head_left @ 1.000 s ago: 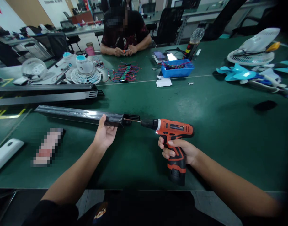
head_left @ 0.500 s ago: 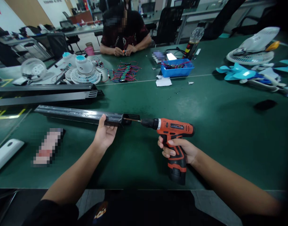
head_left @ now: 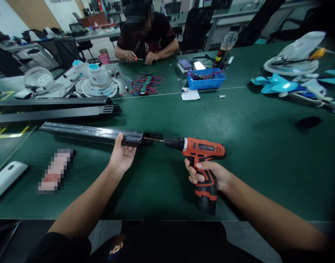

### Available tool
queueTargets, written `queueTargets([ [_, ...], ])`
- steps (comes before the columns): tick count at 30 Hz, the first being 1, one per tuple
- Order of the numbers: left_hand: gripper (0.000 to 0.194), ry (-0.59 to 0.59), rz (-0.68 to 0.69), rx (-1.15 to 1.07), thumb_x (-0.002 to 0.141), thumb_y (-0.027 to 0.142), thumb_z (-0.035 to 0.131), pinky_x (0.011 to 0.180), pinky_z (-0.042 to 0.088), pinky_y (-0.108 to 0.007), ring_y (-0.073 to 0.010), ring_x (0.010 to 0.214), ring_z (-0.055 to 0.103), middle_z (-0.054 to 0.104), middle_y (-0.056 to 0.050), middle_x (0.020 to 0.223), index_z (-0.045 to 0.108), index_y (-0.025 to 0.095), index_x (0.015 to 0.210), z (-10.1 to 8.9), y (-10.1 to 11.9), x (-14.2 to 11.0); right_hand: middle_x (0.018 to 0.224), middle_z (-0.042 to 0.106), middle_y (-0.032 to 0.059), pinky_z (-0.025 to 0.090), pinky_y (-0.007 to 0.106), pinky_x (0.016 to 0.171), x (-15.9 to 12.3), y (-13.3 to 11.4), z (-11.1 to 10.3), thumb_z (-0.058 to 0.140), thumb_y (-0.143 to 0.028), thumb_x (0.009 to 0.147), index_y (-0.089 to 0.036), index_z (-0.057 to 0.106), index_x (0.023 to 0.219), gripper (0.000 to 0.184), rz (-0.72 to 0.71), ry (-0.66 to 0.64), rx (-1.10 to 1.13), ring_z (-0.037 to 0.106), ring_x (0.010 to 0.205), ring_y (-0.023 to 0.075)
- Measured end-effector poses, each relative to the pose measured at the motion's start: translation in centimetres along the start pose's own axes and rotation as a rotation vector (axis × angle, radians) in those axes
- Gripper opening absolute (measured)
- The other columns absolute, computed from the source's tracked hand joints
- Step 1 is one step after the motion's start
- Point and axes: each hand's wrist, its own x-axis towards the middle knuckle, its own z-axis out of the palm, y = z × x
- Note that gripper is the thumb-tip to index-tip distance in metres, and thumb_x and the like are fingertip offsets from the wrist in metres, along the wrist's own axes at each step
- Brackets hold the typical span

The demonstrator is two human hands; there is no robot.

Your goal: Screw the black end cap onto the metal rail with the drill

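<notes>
My left hand is closed around the right end of a long dark metal bar, thumb on top and fingers underneath. A black slotted end piece juts from that end. My right hand grips the handle of an orange and black cordless drill, which points left. Its long thin bit reaches the end of the bar; whether the tip sits in a screw is too small to tell. The drill's battery base hangs toward the table's front edge.
Behind the bar lie more long dark bars. A phone and a white casing lie at left. Farther back are white fans, wired boards, a blue bin, a bottle and blue fan blades. Opposite sits a co-worker.
My hands, the bar and the drill stay practically where they were. Across the table, the co-worker's hands have moved apart, with an orange-handled tool showing in one.
</notes>
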Motion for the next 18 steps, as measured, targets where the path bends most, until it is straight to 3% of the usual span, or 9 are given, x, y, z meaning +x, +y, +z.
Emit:
queueTargets([
  [7,0.034,0.004,-0.029,-0.057,0.098,0.031,0.072,0.096,0.064,-0.031,-0.0203,0.094,0.08,0.082,-0.009,0.105,0.069,0.019,0.13,-0.37,-0.01,0.43,0.074,0.066,-0.0028,0.053,0.028,0.065,0.0,0.0,0.11,0.081,-0.021,0.084,-0.015,0.072,0.103,0.021,-0.011,0.0,-0.011,0.052,0.05,0.007],
  [18,0.027,0.013,0.0,-0.011,0.101,0.032,0.068,0.097,0.062,-0.031,-0.0198,0.096,0.079,0.081,-0.008,0.104,0.071,0.019,0.124,-0.03,-0.01,0.03,0.073,0.065,-0.0039,0.054,0.026,0.066,-0.04,0.02,0.1,0.083,-0.023,0.084,-0.016,0.07,0.1,0.022,-0.017,0.0,-0.028,0.054,0.051,0.0063],
])
